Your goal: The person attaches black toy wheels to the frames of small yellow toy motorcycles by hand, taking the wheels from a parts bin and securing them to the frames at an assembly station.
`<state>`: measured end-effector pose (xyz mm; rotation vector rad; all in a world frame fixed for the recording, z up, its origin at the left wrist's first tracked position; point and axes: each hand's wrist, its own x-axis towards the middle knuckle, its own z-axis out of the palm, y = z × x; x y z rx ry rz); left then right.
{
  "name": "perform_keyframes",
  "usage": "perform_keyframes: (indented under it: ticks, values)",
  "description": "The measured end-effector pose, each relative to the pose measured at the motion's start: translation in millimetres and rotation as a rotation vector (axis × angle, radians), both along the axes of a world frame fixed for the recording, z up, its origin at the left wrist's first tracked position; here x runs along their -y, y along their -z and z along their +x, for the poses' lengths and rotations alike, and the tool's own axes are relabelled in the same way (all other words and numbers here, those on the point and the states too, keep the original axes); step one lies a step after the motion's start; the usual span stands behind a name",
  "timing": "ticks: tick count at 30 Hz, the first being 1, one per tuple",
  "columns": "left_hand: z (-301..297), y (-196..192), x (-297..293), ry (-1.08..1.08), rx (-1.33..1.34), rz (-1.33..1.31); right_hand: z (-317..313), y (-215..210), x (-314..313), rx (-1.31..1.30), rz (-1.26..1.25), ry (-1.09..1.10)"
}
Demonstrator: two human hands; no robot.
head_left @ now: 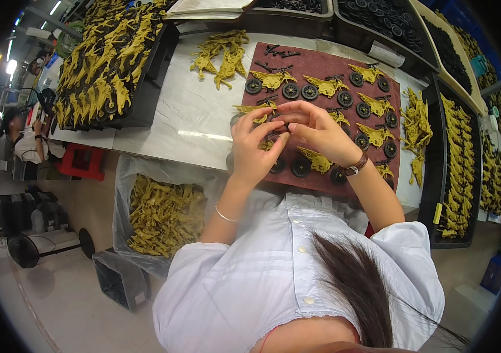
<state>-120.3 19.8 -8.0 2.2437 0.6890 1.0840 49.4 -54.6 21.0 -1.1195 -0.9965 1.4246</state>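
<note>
My left hand [255,146] and my right hand [324,134] meet over the near left part of a maroon mat [309,59]. Their fingertips pinch a small black part [286,126], mostly covered by the fingers. Beneath and around them lie rows of toy motorcycles, such as one yellow motorcycle body [324,86] with a black spoked wheel [291,90] at each end. The motorcycles directly under my hands are partly hidden. Several loose black pieces [280,52] rest near the mat's far left corner.
Yellow bodies [222,56] lie left of the mat, and another pile [416,132] lies right. Black trays hold motorcycles [100,94] at left and yellow parts [457,159] at right. Behind are bins of black wheels [380,20]. A lined box of yellow parts [165,215] stands below the table.
</note>
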Motion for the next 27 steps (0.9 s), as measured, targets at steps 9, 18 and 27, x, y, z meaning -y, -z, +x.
perform_keyframes:
  ticks: [9, 18, 27]
  values:
    - [-11, 28, 18, -0.054, 0.401, -0.503, -38, 11, 12, -0.284, 0.110, 0.323]
    - [-49, -15, 33, -0.106, -0.187, 0.145, -51, 20, 24, 0.665, 0.510, 0.248]
    - [-82, -8, 15, 0.058, -0.452, 0.198, -72, 44, 9, 1.138, 0.742, 0.095]
